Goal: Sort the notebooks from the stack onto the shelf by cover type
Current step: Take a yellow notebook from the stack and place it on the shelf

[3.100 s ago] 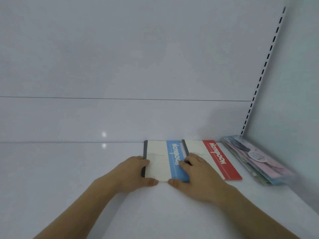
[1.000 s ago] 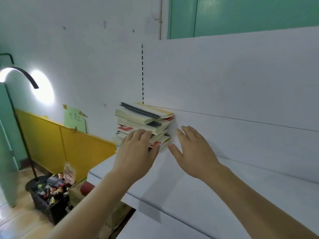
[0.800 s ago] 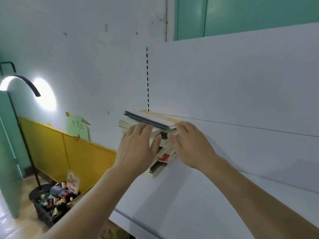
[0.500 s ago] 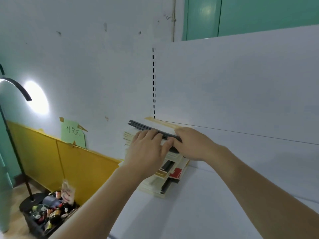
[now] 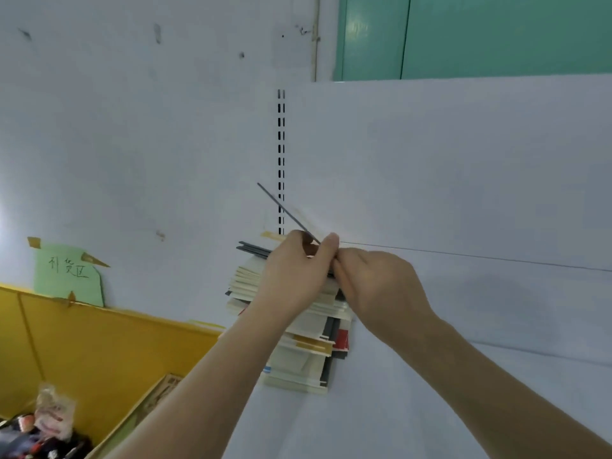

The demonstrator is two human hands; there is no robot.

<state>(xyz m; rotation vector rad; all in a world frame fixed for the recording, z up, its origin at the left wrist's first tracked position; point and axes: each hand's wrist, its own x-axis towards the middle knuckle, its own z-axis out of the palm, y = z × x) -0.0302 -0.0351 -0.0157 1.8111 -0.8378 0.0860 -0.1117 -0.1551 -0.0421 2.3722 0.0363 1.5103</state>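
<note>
White shelf (image 5: pixel 414 409) with notebooks.
An uneven stack of notebooks (image 5: pixel 298 352) sits directly on it, at its left end against the back panel.

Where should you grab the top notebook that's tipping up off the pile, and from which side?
Probably by its near edge, from the front of the stack. The top notebook is thin and tilted, its far end raised and its near end low, right where the left hand and right hand meet on it. Pinching there, thumb on one face and fingers on the other, should lift it clear.
</note>
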